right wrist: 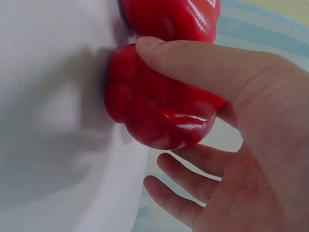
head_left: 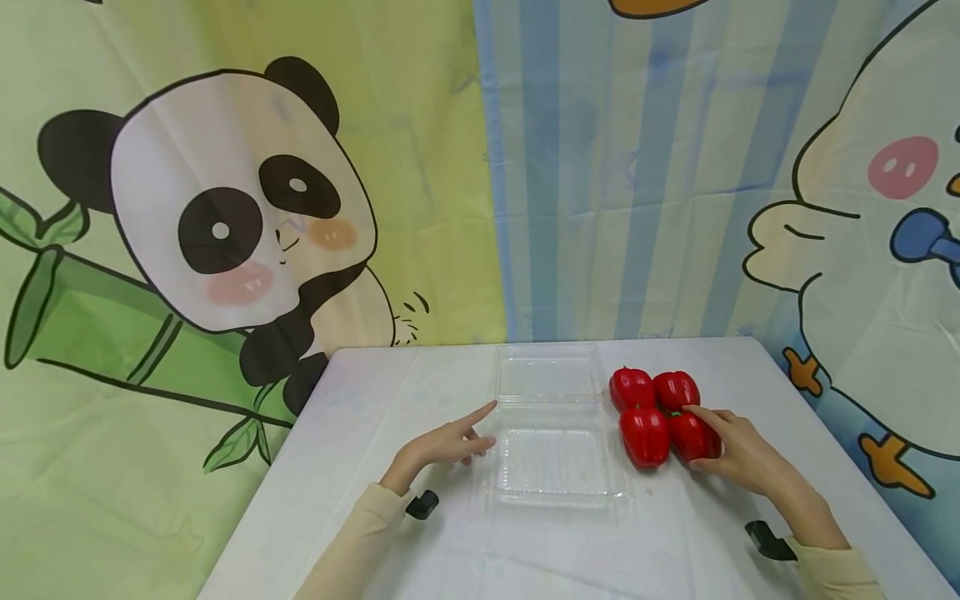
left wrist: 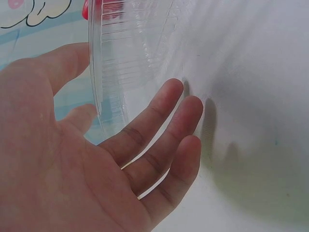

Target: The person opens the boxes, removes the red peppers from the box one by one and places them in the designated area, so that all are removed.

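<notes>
Several glossy red bell peppers stand in a cluster on the right side of the table. My right hand [head_left: 742, 454] holds the front right bell pepper [head_left: 688, 437] between thumb and fingers; in the right wrist view the thumb lies across this pepper [right wrist: 159, 116] and the lower fingers are spread off it. To the left of the peppers lies a clear plastic clamshell box [head_left: 555, 462], its lid [head_left: 551, 375] folded back. My left hand [head_left: 442, 446] is at the box's left edge, index finger extended. The left wrist view shows fingers partly behind the box rim [left wrist: 95, 72]; contact is unclear.
A white cloth covers the table [head_left: 540, 558]. Right behind its far edge hangs a curtain [head_left: 585, 167] with a panda and a white cartoon bird. The back left pepper [head_left: 632, 388] sits close beside the lid, and the front left pepper [head_left: 645, 437] touches its neighbours.
</notes>
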